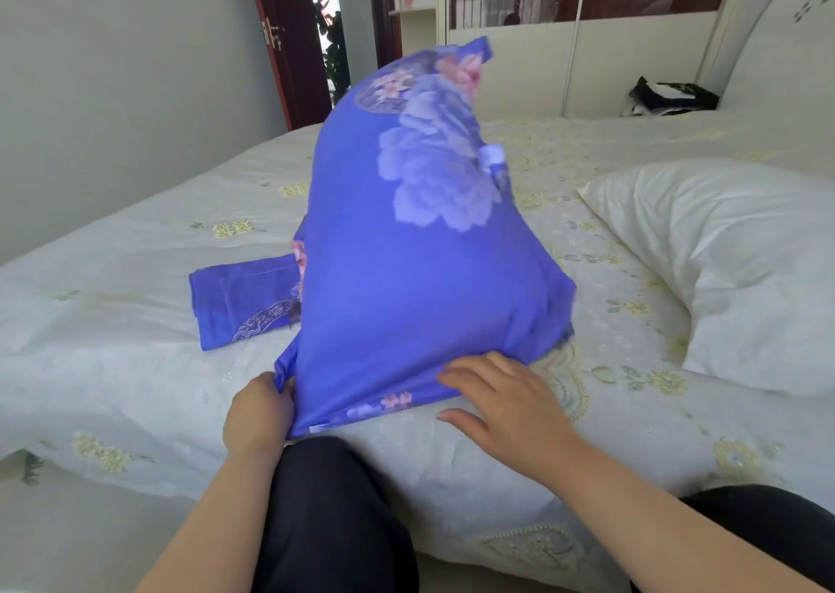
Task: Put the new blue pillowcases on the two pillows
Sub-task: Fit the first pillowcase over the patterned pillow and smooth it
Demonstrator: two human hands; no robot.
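A pillow inside a blue flowered pillowcase stands on end on the bed, its top tilted away from me. My left hand grips the case's near left corner, fingers curled round the cloth. My right hand lies with straight fingers on the case's lower right edge, pressing it to the bed. A second blue pillowcase lies folded flat on the bed to the left, partly hidden behind the standing pillow. A bare white pillow lies at the right.
The bed has a white quilt with yellow flowers. My dark-trousered knees press against its near edge. A black and white bundle sits at the far right corner by the headboard. A dark red door stands open behind.
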